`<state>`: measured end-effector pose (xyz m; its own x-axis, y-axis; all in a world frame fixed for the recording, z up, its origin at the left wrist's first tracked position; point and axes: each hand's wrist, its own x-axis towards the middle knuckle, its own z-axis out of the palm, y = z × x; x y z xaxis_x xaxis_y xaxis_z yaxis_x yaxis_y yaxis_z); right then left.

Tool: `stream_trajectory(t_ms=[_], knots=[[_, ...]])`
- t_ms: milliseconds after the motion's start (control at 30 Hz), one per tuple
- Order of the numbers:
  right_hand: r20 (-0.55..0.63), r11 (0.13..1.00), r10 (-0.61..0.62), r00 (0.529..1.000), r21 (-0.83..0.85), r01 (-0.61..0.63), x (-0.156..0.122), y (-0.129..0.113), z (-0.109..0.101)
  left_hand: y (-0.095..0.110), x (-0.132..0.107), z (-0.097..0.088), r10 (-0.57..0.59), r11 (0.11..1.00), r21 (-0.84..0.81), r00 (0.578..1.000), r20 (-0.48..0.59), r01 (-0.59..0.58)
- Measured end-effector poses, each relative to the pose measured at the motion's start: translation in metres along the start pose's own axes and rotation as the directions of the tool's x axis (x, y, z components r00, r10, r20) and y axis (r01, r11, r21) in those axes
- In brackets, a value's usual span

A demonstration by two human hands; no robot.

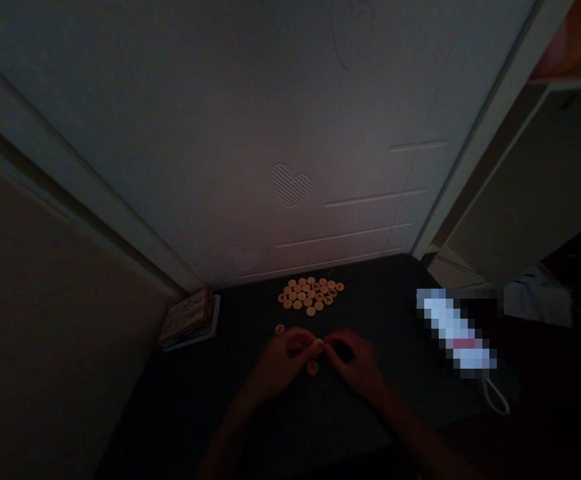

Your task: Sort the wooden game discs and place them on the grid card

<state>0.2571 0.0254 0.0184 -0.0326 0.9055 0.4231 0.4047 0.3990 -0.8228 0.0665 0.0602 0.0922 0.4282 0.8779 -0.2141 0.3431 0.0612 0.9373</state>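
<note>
Above the dark tabletop, my left hand [284, 357] pinches a pale round Chinese chess piece [318, 345] between thumb and fingers. From the right, my right hand [355, 359] closes its thumb and fingertips at the edge of that same piece. Just below the fingers lies a single piece [312, 368] with a reddish mark. Another loose piece [280, 329] with a dark mark rests beyond my left hand. Farther back, a cluster of pieces [301, 296] is spread flat, most of them blank side up and several showing red or dark characters. Dim light hides finer detail.
A stack of books or booklets [190, 319] sits at the table's left edge. On the right lies a blurred-out, light-coloured long object with a white loop cord [496, 398]. A pale panel with embossed hearts [291, 185] rises behind the dark table [370, 287].
</note>
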Motion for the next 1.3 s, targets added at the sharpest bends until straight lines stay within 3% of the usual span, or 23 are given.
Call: stream_trajectory(t_ms=[467,533,600,700,833,900,967,1067,1167,1300], knots=[[-0.001,0.999,0.043,0.999,0.022,-0.043,0.002,-0.005,-0.002,-0.006,0.002,0.008,0.028,1.0,-0.002,0.999,0.023,-0.028],[0.0,0.999,0.047,0.999,0.027,-0.047,0.003,-0.006,-0.003,-0.012,0.0,0.005,0.04,0.999,0.027,0.999,-0.019,-0.039],[0.002,0.998,0.055,0.998,0.018,-0.055,0.003,-0.005,-0.002,-0.021,-0.002,-0.001,0.037,0.997,0.077,0.989,-0.142,-0.026],[0.024,0.998,0.062,0.998,-0.018,-0.062,0.003,-0.003,-0.001,-0.036,-0.003,-0.02,0.044,0.991,0.137,0.919,-0.392,0.011],[0.114,0.997,0.057,0.992,-0.062,-0.05,0.003,-0.001,0.0,-0.062,-0.003,-0.053,0.038,0.979,0.176,0.764,-0.645,0.1],[0.165,0.995,0.051,0.985,-0.094,-0.036,0.003,-0.001,-0.001,-0.076,-0.002,-0.065,0.057,0.967,0.216,0.71,-0.702,0.136],[0.201,0.991,0.044,0.979,-0.131,-0.017,0.002,-0.001,-0.002,-0.088,-0.001,-0.072,0.103,0.948,0.278,0.682,-0.724,0.153],[0.233,0.983,0.017,0.972,-0.182,0.026,-0.001,-0.001,-0.003,-0.097,0.001,-0.072,0.155,0.914,0.367,0.691,-0.706,0.17],[0.249,0.974,-0.009,0.969,-0.216,0.065,-0.005,-0.001,-0.005,-0.097,0.0,-0.068,0.185,0.885,0.434,0.729,-0.659,0.168],[0.247,0.959,-0.032,0.969,-0.267,0.1,-0.011,0.001,-0.008,-0.097,-0.001,-0.066,0.194,0.871,0.46,0.739,-0.645,0.174]])
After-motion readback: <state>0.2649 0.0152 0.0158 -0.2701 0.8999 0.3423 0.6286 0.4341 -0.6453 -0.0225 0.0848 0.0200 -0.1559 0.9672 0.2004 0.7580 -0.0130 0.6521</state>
